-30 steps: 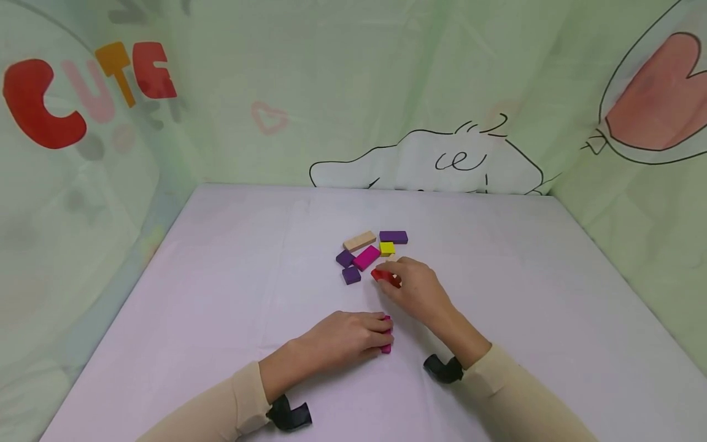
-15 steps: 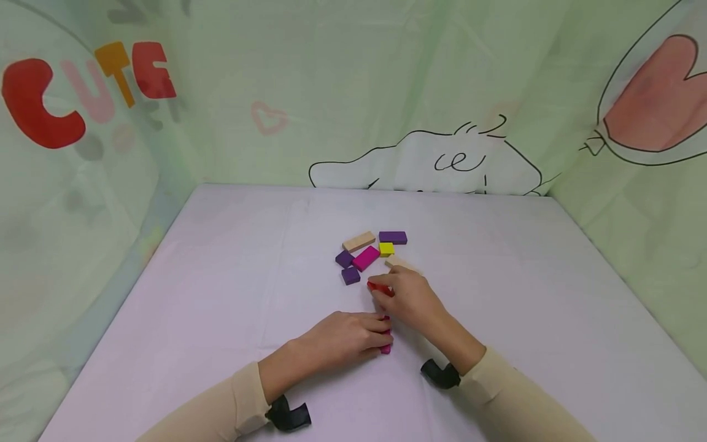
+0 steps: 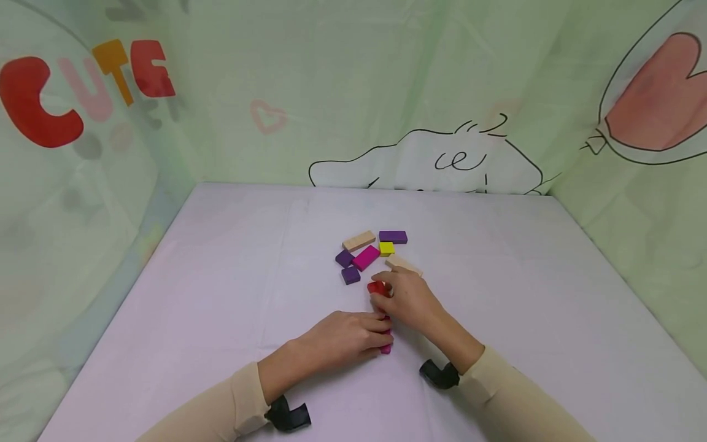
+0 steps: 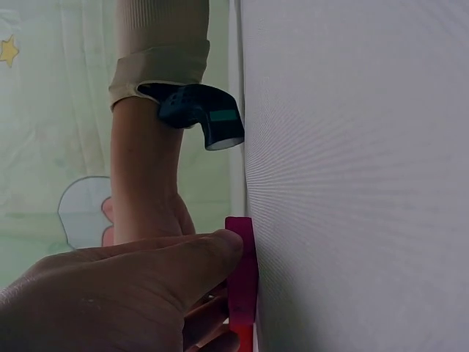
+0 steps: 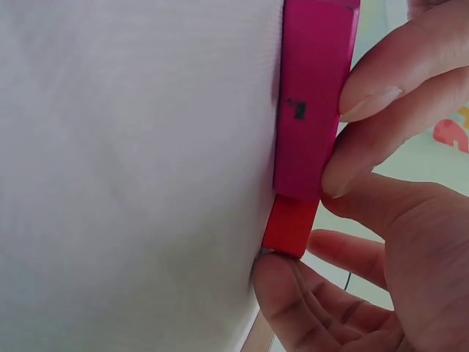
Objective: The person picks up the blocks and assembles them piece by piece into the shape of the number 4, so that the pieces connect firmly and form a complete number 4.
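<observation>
While the left hand (image 3: 345, 334) pinches a magenta block (image 5: 315, 103) roughly midway between the worktop's (image 3: 248, 264) side edges, the right hand's (image 3: 413, 298) grip holds a red block (image 3: 377, 287) just beside its end that faces the far edge; whether the two touch, I cannot tell. Seven loose blocks (image 3: 366, 258) lie just beyond, nearer that edge, in purple, pink, yellow and pale wood.

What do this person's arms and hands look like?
Left hand and right hand are bare; left sleeve and right sleeve are beige, cuffed. Left wrist device and right wrist device are black and bent, the latter showing a green patch.
</observation>
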The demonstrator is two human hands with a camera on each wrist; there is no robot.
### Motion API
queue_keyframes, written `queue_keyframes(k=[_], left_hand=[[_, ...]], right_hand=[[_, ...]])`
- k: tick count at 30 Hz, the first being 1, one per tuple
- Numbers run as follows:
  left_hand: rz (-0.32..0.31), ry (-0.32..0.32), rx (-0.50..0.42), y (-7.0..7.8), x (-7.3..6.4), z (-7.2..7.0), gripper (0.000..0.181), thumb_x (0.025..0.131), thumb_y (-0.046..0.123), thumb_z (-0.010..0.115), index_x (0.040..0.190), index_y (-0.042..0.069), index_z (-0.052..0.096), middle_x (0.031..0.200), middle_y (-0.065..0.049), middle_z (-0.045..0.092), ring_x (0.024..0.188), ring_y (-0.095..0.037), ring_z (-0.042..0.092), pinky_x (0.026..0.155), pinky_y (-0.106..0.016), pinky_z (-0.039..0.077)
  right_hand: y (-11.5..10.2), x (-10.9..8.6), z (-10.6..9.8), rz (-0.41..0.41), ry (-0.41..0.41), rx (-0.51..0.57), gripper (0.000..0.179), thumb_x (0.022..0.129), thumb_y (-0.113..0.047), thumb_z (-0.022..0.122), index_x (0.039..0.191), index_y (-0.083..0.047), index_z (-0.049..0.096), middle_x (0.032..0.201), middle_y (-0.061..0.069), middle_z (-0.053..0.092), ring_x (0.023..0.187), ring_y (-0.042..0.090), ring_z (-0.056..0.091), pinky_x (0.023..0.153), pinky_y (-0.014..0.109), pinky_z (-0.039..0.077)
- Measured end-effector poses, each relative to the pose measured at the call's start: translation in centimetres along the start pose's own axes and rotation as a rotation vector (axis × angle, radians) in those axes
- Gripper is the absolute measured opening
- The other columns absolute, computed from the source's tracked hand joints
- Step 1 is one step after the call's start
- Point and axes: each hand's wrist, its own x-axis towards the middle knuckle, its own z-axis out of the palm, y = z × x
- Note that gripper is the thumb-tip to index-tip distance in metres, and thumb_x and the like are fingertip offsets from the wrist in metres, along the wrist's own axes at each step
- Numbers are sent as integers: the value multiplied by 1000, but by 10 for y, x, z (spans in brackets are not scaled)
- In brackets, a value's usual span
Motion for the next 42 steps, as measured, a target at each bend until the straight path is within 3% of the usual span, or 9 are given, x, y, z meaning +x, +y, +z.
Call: queue_keyframes(k=[4,17,25,36,42], left_hand=[[10,15,22,0,0,0,29,98,29,73,126,25,76,134,8,71,134,-9,60,107,-23,50],[48,68,53,2,2,-1,24,97,30,74,120,23,79,124,8,75,125,-11,63,113,-25,46],[39,43,55,2,2,-3,25,98,30,73,122,24,78,125,9,74,128,-11,62,113,-27,47],[13,2,18,1,3,-3,29,98,30,72,126,23,77,132,7,72,134,-12,61,113,-29,48],[13,1,-13,0,2,-2,29,98,28,72,127,22,76,132,6,72,134,-13,61,114,-27,46]], right_hand=[[-1,1,0,14,-14,20,34,90,-24,78,121,-10,75,88,4,70,78,17,59,64,25,50],[-4,0,-1,80,-58,75,32,90,-25,79,117,-7,73,81,5,66,69,17,56,58,24,48],[-4,-1,-2,102,-58,97,30,91,-27,79,111,-6,72,72,2,62,62,16,53,54,25,45],[2,-3,-2,65,-30,116,28,90,-25,80,109,-7,73,75,2,64,64,16,55,57,26,48],[5,-5,0,1,7,18,30,88,-30,81,112,-11,76,96,4,66,81,16,58,65,27,50]])
